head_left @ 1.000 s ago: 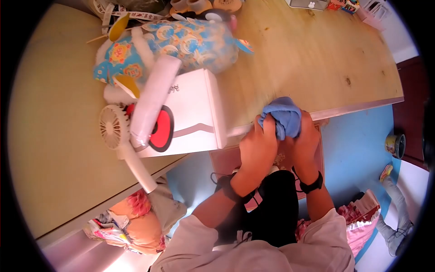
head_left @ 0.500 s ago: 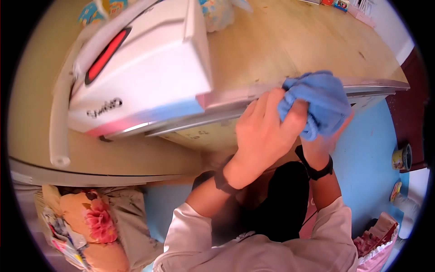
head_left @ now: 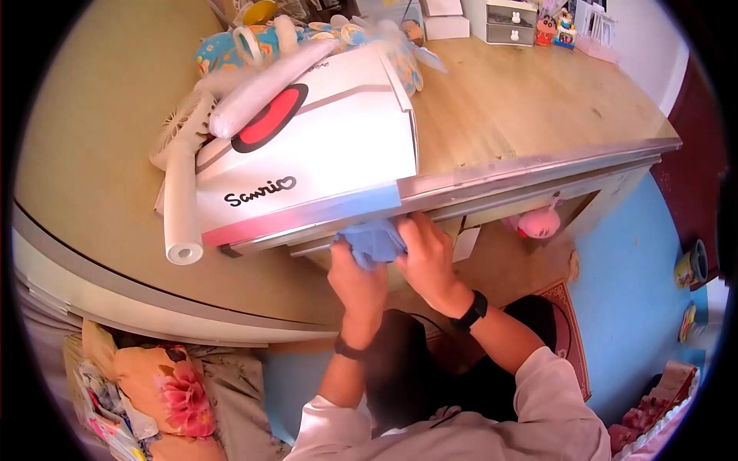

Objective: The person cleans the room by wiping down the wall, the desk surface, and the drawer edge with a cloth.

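A bunched blue cloth [head_left: 372,243] is held between both hands at the metal-trimmed front edge of the wooden desk [head_left: 530,100]. My left hand [head_left: 357,280] grips its left side, and my right hand [head_left: 427,257] has its fingers closed on the right side. Directly behind the hands stands a white Sanrio box [head_left: 338,131] with a red oval and a pink-blue lower edge. A pale handheld fan [head_left: 183,192] leans at the box's left. Across the box's top lies a long whitish wrapped item [head_left: 269,88].
A pink plush [head_left: 540,222] hangs below the desk edge. Small drawers [head_left: 510,24] and figurines [head_left: 546,29] stand at the back. A flowered cushion [head_left: 173,392] lies at lower left, and a bin [head_left: 691,265] stands on the blue floor at right.
Both hands and the cloth have moved left along the desk's front edge to just below the box. The view has shifted, bringing the pink plush and the drawers into sight.
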`<state>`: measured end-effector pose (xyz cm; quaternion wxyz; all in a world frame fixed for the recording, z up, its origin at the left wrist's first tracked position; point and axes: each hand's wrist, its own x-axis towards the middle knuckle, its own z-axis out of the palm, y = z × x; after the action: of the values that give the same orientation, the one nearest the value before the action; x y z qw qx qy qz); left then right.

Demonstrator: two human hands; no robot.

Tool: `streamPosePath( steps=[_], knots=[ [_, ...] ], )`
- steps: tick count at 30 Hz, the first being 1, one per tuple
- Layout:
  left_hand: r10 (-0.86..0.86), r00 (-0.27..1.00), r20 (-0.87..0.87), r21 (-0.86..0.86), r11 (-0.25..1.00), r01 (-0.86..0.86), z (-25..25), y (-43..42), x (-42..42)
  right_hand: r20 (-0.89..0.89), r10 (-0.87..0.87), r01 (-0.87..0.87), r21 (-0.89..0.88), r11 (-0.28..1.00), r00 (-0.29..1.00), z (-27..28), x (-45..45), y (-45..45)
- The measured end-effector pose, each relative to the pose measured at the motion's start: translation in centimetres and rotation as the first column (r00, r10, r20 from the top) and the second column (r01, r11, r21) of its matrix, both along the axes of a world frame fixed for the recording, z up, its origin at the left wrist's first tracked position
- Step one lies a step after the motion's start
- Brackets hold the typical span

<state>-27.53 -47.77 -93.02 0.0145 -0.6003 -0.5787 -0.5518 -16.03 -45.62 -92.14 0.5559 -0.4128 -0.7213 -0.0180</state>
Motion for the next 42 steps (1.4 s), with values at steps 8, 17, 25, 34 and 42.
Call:
streamPosePath(
  steps=[8,17,25,34,42],
  knots=[
    [-0.295,0.922,-0.253,-0.136,0.954,0.268,2.2,1.1,5.9,-0.136,-0.319,0.306,-0.106,0.946,0.938,-0.8,6.5,-0.7],
    [-0.332,0.932,-0.144,-0.256,0.922,0.289,2.7,0.8,5.0,-0.171,-0.268,0.255,-0.097,0.962,0.948,-0.4,5.8,-1.0],
    [0.007,0.990,0.139,-0.001,1.000,-0.007,-0.2,-0.3,-5.6,0.037,0.006,-0.005,-0.021,1.000,0.999,0.4,-5.7,-0.4],
    [-0.018,0.982,-0.188,0.153,0.987,0.048,-4.7,0.7,-2.6,-0.148,0.077,-0.065,0.084,0.994,0.986,-6.2,-3.0,1.1],
    [-0.324,0.836,-0.444,-0.111,0.945,0.307,-10.5,3.1,3.3,-0.324,-0.237,0.250,-0.002,0.968,0.916,-16.5,4.5,2.0]
  ],
)
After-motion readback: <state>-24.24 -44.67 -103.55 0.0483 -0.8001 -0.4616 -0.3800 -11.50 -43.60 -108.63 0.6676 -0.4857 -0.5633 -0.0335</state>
